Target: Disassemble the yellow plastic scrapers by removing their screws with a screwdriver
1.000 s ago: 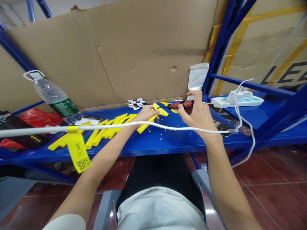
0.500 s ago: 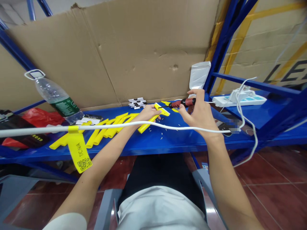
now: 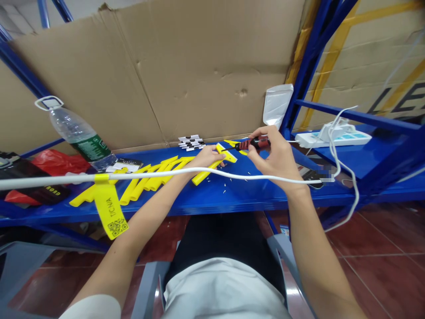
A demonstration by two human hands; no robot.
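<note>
My left hand (image 3: 207, 156) is closed around a yellow T-shaped scraper (image 3: 202, 177), with its head tilted up to the right. A red-and-black screwdriver (image 3: 244, 145) lies in the grip of my right hand (image 3: 277, 153); its dark shaft points left and meets the scraper's head. Whether the tip sits in a screw is too small to make out. Several small screws (image 3: 225, 191) are scattered on the blue shelf (image 3: 186, 201) below the hands. More yellow scrapers (image 3: 154, 180) lie in a slanted row left of my left hand. Other yellow pieces (image 3: 230, 142) show behind the screwdriver.
A white cable (image 3: 159, 173) crosses in front of both forearms, bearing a yellow tag (image 3: 109, 208). At left stand a water bottle (image 3: 86, 139) and a red bag (image 3: 59, 164). Cardboard (image 3: 199, 75) backs the shelf. A power strip (image 3: 332, 138) lies right, black-and-white pieces (image 3: 191, 141) behind.
The fingers of my right hand have curled in closer around the screwdriver's handle. Scraper and left hand show only a slight shift right, along with the view.
</note>
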